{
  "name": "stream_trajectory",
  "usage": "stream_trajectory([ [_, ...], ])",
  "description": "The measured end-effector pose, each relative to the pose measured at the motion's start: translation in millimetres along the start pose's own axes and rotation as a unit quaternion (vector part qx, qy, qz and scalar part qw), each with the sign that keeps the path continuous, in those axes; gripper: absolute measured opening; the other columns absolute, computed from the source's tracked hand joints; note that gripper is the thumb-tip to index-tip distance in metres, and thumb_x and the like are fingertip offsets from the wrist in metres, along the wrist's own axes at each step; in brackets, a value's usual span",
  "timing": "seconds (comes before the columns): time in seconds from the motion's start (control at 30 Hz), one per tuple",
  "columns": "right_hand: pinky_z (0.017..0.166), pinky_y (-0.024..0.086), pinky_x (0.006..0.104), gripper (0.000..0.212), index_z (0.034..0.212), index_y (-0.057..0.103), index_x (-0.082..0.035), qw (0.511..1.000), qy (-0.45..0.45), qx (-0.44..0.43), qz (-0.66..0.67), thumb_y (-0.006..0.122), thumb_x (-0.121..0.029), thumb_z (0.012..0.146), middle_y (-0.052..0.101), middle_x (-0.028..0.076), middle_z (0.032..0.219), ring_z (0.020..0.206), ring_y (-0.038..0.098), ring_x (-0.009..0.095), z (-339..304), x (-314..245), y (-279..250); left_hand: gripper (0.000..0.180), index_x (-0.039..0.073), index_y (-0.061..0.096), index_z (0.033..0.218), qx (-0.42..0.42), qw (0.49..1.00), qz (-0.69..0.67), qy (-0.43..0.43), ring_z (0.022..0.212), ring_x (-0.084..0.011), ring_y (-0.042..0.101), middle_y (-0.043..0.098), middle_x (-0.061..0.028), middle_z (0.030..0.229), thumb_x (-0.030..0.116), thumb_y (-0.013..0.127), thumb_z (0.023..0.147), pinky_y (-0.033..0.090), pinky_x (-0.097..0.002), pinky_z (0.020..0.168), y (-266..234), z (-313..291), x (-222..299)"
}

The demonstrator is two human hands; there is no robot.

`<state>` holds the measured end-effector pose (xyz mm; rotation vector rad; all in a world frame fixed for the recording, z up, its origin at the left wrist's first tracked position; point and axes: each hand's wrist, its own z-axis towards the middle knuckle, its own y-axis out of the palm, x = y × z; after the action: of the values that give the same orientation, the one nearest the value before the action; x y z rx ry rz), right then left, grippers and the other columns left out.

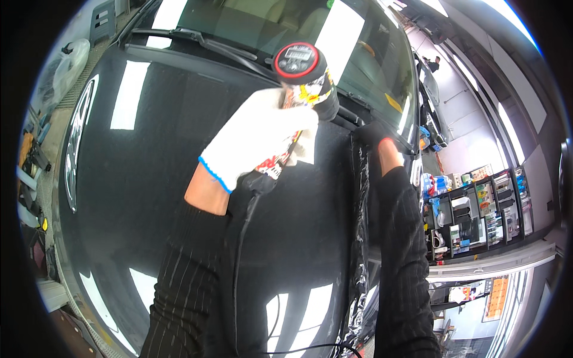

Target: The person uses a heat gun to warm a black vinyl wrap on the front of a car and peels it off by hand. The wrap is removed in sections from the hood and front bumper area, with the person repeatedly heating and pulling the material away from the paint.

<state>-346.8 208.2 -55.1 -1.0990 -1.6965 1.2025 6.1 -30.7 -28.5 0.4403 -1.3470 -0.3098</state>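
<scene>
My left hand (262,128), in a white knit glove with a blue cuff, is wrapped round the handle of a heat gun (304,89). The gun has a colourful patterned body and a small display inside a red ring at its rear end. Its black cord (239,256) hangs from the handle over the bonnet. My right hand (374,136), in a dark glove with a red cuff, is at the bonnet's rear right corner; its fingers blend into the dark surface. Below it, wrinkled glossy black film (361,238) runs along the edge of the black car bonnet (161,167).
Wiper arms (209,48) lie below the windscreen (239,24). A shelf rack (477,215) with many small goods stands at the right. Tools and clutter (33,161) line the left side. A dark cable (310,348) crosses the bonnet's near end.
</scene>
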Motion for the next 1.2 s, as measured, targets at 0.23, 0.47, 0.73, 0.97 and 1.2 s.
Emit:
stream_trajectory([
  [0.23, 0.090, 0.063, 0.0442, 0.028, 0.113, 0.082, -0.003, 0.969, -0.066, -0.022, -0.236, 0.070, -0.015, 0.091, 0.079, 0.021, 0.118, 0.106, 0.078, 0.038, -4, -22, -17, 0.018, -0.002, 0.067, 0.101, 0.029, 1.000, -0.008, 0.010, 0.060, -0.0154, 0.068, 0.068, -0.0068, 0.078, 0.016, 0.071, 0.099, 0.056, -0.0295, 0.054, 8, -3, 4],
  [0.47, 0.091, 0.059, 0.0452, 0.045, 0.114, 0.078, 0.006, 0.995, 0.044, 0.003, 0.092, 0.083, -0.027, 0.084, 0.079, 0.024, 0.108, 0.102, 0.078, 0.035, -22, -23, -24, 0.018, -0.002, 0.067, 0.101, 0.027, 0.999, 0.015, 0.030, 0.060, -0.0155, 0.068, 0.067, -0.0064, 0.078, 0.016, 0.070, 0.099, 0.057, -0.0303, 0.055, 4, -5, 6],
  [0.73, 0.095, 0.058, 0.0461, 0.048, 0.116, 0.078, 0.005, 0.996, 0.013, 0.073, -0.040, 0.087, -0.027, 0.081, 0.077, 0.027, 0.117, 0.112, 0.076, 0.041, -17, -29, -24, 0.019, -0.002, 0.066, 0.100, 0.036, 0.999, 0.007, 0.030, 0.060, -0.0153, 0.067, 0.066, -0.0059, 0.077, 0.016, 0.071, 0.098, 0.057, -0.0308, 0.056, 5, -7, 9],
  [0.97, 0.094, 0.060, 0.0472, 0.050, 0.119, 0.077, 0.004, 0.987, 0.038, 0.135, -0.073, 0.084, -0.030, 0.083, 0.077, 0.027, 0.119, 0.110, 0.075, 0.040, -8, -34, -13, 0.031, -0.004, 0.064, 0.120, 0.026, 0.999, 0.014, 0.017, 0.067, -0.0117, 0.069, 0.070, -0.0078, 0.088, 0.017, 0.074, 0.099, 0.057, -0.0257, 0.056, -2, -6, 5],
  [1.2, 0.098, 0.058, 0.0447, 0.071, 0.131, 0.071, 0.005, 0.965, -0.059, 0.019, -0.256, 0.085, -0.048, 0.086, 0.077, 0.024, 0.122, 0.111, 0.075, 0.038, 5, -18, -16, 0.026, -0.003, 0.065, 0.113, 0.037, 0.998, 0.029, 0.032, 0.064, -0.0123, 0.067, 0.067, -0.0066, 0.082, 0.017, 0.071, 0.097, 0.057, -0.0275, 0.056, -1, -3, 0],
])
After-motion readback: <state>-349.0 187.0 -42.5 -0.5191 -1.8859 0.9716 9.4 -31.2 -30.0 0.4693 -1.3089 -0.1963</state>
